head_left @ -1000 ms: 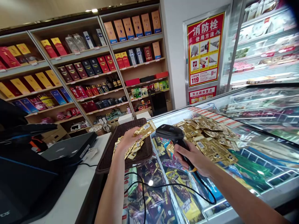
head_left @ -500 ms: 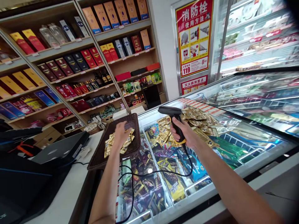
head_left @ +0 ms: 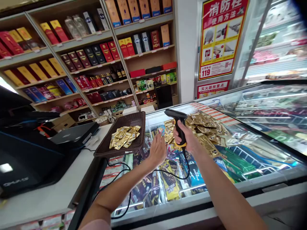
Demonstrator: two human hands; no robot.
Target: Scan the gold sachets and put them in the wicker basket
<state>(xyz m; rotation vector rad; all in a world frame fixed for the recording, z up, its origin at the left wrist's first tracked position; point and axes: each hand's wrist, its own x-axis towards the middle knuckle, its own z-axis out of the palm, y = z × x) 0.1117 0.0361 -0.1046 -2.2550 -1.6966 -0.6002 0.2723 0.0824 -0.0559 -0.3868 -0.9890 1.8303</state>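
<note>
My right hand (head_left: 185, 135) is wrapped round the handle of a black barcode scanner (head_left: 176, 114) with yellow trim, held above the glass-topped freezer. My left hand (head_left: 158, 148) is over the glass just left of the scanner, its fingers stretched out towards the near gold packets (head_left: 169, 132); nothing shows in it. A larger heap of gold packets (head_left: 203, 124) lies behind and right of my right hand. To the left, a brown woven basket (head_left: 103, 147) holds several gold packets (head_left: 124, 136). The scanner's black cable (head_left: 168, 173) loops across the glass.
Beneath the freezer's glass (head_left: 153, 209) are packaged frozen goods and white wire racks. A white counter (head_left: 59, 179) with a black till machine (head_left: 26, 159) stands at the left. Shelves of boxes and bottles (head_left: 96, 57) rise behind, beside a red poster (head_left: 220, 41).
My left hand has moved right, out of the basket to near the gold packets by the scanner. The view has turned a little left; my right hand still holds the scanner.
</note>
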